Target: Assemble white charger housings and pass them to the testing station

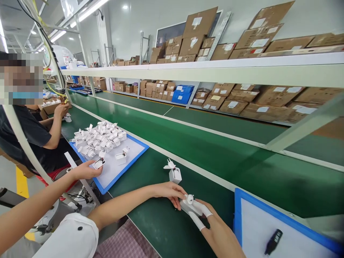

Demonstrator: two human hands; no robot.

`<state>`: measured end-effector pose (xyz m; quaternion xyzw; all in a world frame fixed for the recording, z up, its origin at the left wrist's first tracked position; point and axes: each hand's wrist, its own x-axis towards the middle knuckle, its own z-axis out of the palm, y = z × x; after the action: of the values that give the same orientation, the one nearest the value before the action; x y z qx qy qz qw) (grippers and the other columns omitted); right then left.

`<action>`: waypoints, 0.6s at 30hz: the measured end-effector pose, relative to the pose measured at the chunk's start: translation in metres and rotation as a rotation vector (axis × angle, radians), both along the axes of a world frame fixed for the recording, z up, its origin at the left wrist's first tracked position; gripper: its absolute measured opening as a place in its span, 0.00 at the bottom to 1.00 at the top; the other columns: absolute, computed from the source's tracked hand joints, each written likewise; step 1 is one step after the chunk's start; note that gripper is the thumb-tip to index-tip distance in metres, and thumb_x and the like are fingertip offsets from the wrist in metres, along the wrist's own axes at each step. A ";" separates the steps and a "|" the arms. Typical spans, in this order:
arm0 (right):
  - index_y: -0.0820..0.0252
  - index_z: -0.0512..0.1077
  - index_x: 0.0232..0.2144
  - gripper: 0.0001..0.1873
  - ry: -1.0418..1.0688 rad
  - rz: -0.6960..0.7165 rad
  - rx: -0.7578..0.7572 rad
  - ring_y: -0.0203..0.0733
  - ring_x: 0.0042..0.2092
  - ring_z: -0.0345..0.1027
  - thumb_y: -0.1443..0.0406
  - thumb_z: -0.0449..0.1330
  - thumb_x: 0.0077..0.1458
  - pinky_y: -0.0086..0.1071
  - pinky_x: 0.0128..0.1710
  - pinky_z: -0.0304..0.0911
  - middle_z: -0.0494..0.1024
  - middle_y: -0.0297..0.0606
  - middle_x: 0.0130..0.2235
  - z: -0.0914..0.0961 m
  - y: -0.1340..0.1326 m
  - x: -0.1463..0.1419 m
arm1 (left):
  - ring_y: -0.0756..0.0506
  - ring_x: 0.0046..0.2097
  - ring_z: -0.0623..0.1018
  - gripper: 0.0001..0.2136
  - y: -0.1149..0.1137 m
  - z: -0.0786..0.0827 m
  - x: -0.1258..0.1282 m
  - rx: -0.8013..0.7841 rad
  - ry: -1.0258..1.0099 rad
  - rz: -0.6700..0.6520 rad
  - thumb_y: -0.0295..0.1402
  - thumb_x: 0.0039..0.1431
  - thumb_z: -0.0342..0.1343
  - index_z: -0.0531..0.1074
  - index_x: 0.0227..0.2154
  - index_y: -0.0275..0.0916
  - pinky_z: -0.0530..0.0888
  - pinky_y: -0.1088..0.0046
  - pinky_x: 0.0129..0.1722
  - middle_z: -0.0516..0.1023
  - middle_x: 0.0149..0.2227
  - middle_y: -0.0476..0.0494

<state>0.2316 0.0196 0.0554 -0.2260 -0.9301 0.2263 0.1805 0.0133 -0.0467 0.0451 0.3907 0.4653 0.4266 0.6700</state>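
Observation:
My left hand (170,191) reaches across from a white sleeve, its fingers closed on one end of a white plug adapter (187,207). On the adapter's other end are the fingers of my right hand (216,224), two of them in white finger cots. The adapter is just above the green work surface. Just beyond my left hand stands another white adapter housing (175,175), its plug part sticking out at the top. Farther left, another person's hand (87,170) grips an open white housing (99,163) at a tray's edge.
A blue-edged tray (142,146) at the left bears a heap of white adapter parts (99,138). At the lower right, a black pen-like object (274,242) lies on another blue-edged tray (238,215). A white shelf (215,73) spans the belt. A co-worker (29,129) sits at far left.

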 end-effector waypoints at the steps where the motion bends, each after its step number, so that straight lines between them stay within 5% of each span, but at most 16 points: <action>1: 0.52 0.67 0.48 0.16 0.012 -0.012 0.017 0.42 0.33 0.76 0.61 0.50 0.57 0.28 0.23 0.70 0.73 0.41 0.52 0.002 -0.002 0.000 | 0.48 0.28 0.79 0.23 -0.001 0.003 0.000 -0.003 -0.002 -0.025 0.44 0.42 0.69 0.75 0.39 0.34 0.77 0.73 0.32 0.77 0.32 0.43; 8: 0.51 0.64 0.50 0.14 -0.032 -0.013 0.019 0.47 0.49 0.72 0.62 0.49 0.62 0.35 0.40 0.72 0.71 0.38 0.54 0.010 -0.013 -0.002 | 0.44 0.32 0.81 0.22 -0.004 0.013 0.000 -0.035 0.011 -0.048 0.40 0.44 0.67 0.76 0.41 0.32 0.77 0.71 0.37 0.79 0.33 0.38; 18: 0.60 0.70 0.45 0.10 -0.121 -0.029 0.169 0.48 0.47 0.67 0.66 0.59 0.61 0.37 0.46 0.66 0.74 0.43 0.46 0.031 -0.015 -0.010 | 0.43 0.32 0.81 0.21 -0.008 0.024 0.015 -0.020 0.162 0.080 0.39 0.47 0.62 0.76 0.42 0.30 0.76 0.73 0.34 0.81 0.30 0.41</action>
<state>0.2217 0.0048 0.0861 -0.2367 -0.9517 0.1301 0.1457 0.0282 -0.0546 0.0693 0.3984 0.5375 0.4151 0.6165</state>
